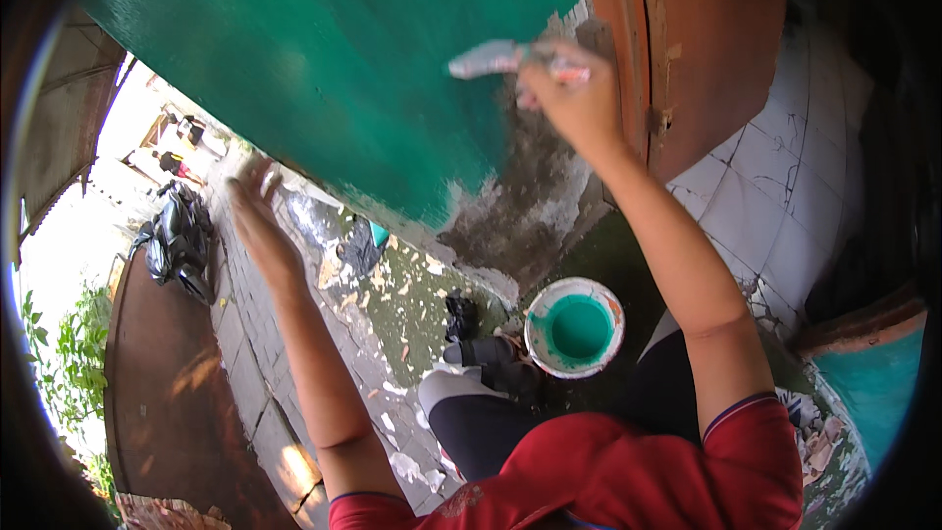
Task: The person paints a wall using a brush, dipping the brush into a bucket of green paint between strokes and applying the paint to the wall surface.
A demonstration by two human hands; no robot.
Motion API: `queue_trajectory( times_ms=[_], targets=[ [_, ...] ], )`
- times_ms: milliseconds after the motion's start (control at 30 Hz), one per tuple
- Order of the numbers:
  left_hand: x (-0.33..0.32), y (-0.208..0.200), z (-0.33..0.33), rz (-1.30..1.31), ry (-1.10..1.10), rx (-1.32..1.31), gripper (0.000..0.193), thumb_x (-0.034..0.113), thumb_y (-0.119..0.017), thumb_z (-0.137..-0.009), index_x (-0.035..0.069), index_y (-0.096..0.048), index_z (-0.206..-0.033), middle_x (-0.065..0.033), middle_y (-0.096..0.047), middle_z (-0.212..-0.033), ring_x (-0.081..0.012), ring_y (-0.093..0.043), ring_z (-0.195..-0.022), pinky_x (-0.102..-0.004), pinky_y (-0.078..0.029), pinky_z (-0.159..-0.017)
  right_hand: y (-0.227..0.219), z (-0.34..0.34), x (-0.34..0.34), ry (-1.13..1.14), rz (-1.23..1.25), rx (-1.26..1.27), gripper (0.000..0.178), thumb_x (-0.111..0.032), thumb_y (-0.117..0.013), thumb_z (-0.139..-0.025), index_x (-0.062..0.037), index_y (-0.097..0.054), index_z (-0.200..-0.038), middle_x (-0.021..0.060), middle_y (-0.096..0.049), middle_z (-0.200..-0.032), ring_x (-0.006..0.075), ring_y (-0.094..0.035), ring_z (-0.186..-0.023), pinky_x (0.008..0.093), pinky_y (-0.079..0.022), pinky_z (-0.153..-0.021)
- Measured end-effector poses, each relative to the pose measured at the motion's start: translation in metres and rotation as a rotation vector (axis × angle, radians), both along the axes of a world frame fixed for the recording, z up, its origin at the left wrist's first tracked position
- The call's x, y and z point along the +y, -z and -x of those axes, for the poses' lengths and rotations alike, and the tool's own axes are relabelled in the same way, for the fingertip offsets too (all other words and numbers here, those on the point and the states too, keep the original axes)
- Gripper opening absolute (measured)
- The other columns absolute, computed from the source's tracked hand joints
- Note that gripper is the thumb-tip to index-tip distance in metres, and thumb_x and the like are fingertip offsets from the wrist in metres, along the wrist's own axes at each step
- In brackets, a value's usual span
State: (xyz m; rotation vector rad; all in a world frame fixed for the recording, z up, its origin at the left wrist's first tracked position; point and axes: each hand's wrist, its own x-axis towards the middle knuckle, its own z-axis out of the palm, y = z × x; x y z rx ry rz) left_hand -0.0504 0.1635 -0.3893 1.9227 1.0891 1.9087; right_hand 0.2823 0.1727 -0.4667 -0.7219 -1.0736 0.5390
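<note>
My right hand [569, 88] is closed round a paintbrush [486, 59], raised in front of the green painted wall [343, 59]. Motion smears the brush, and whether its tip touches the paint cannot be made out. Lower on the wall, a bare grey patch [520, 196] lies below the brush. My left hand [253, 198] is held up empty by the wall's left edge, its blurred fingers apart. A white bucket [613, 358] with green paint inside stands on the ground between my knees and the wall.
An orange-brown door frame [628, 49] borders the wall at right, with white floor tiles [760, 186] beyond. Paint flakes [392, 285] and dark sandals [481, 351] lie on the ground. A parked motorcycle [179, 240] and people [186, 128] are farther off at left.
</note>
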Motion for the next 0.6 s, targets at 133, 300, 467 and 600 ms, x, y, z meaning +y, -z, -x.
queue_trajectory(
  times_ms=[133,300,467,600],
  targets=[
    [0.001,-0.018,-0.009,0.045,0.059,-0.096,0.065,0.047,-0.023,-0.102,-0.008,-0.043,-0.130,-0.0227,-0.050,-0.130,-0.0311,-0.047,-0.122,-0.0439,-0.035,-0.102,0.025,-0.005,-0.002,0.020,-0.035,0.106,0.017,-0.008,-0.067,-0.083,0.0027,-0.066,-0.095,0.0065,-0.067,-0.071,0.0099,-0.065,-0.062,0.0212,-0.050,-0.056],
    [0.003,-0.014,-0.012,0.066,0.059,-0.121,0.064,0.042,-0.022,-0.103,-0.012,-0.043,-0.128,-0.0246,-0.053,-0.125,-0.0319,-0.048,-0.121,-0.0461,-0.035,-0.104,0.158,-0.003,-0.023,-0.043,0.307,0.166,0.017,-0.007,-0.064,-0.084,0.0019,-0.066,-0.098,0.0078,-0.067,-0.074,0.0110,-0.066,-0.063,0.0224,-0.051,-0.057],
    [-0.012,-0.026,-0.013,0.138,0.019,-0.156,0.062,0.034,-0.015,-0.102,-0.017,-0.034,-0.130,-0.0309,-0.051,-0.125,-0.0364,-0.049,-0.121,-0.0471,-0.031,-0.111,0.212,-0.019,-0.082,-0.170,0.577,-0.046,0.018,-0.008,-0.063,-0.084,0.0002,-0.066,-0.100,0.0063,-0.066,-0.074,0.0100,-0.064,-0.061,0.0225,-0.051,-0.055],
    [-0.019,-0.028,-0.036,0.158,-0.021,-0.109,0.067,0.036,-0.013,-0.101,-0.020,-0.022,-0.136,-0.0363,-0.031,-0.141,-0.0424,-0.031,-0.136,-0.0537,-0.023,-0.115,0.244,-0.021,-0.118,-0.249,0.799,-0.275,0.014,-0.009,-0.066,-0.083,0.0000,-0.062,-0.093,0.0058,-0.064,-0.071,0.0114,-0.063,-0.057,0.0261,-0.051,-0.053]
  ],
)
